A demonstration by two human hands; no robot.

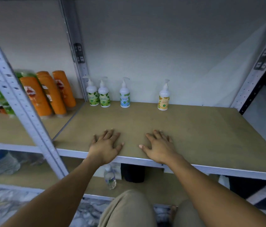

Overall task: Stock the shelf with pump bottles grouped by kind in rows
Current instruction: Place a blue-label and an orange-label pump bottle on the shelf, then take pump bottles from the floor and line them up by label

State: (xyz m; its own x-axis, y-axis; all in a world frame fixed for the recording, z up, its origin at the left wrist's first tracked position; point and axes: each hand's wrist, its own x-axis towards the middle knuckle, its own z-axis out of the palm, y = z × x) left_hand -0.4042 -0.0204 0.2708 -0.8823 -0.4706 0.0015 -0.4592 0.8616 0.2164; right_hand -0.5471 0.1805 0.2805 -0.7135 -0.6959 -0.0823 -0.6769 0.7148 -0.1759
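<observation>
Hands both spread flat and empty on the shelf [194, 131] front, left hand [106, 145], right hand [159, 146], only four pump bottles [104, 95] at the back so far: two green bottles [93, 93] side by side, blue bottle [125, 95], yellow bottle [163, 97] apart, so barely started, rows mostly left.
</observation>
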